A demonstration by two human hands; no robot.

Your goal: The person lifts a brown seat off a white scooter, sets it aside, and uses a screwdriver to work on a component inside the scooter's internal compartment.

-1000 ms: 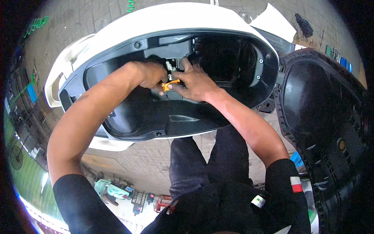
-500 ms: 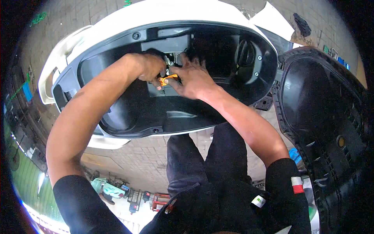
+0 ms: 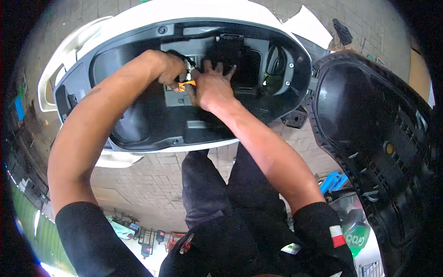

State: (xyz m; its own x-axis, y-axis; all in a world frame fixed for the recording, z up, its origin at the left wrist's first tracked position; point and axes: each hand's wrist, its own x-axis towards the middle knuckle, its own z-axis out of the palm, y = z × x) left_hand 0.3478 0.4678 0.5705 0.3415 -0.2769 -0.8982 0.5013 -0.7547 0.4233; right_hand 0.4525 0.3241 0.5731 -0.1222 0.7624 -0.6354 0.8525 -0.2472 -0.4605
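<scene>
Both hands are inside the black storage compartment [image 3: 143, 117] of a white scooter [image 3: 230, 10]. My left hand [image 3: 168, 69] has curled fingers around the left end of a small orange piece [image 3: 183, 87], at a grey panel in the compartment's middle. My right hand [image 3: 212, 87] has its thumb and index at the same piece, gripping it, with the other fingers spread over the dark floor of the compartment. A small white fitting [image 3: 189, 74] sits just above the orange piece, partly hidden by my fingers.
The raised black seat [image 3: 350, 106] is hinged at the compartment's right end. A white panel [image 3: 309, 27] and a dark crumpled item [image 3: 342, 31] lie beyond. Blue items [image 3: 332, 182], a green-and-clear item [image 3: 350, 221] and a grey paved floor [image 3: 157, 184] show below.
The scooter and both hands have shifted up and left in the picture. My right hand's upper fingers have spread more over the compartment's floor; the orange piece remains between my hands.
</scene>
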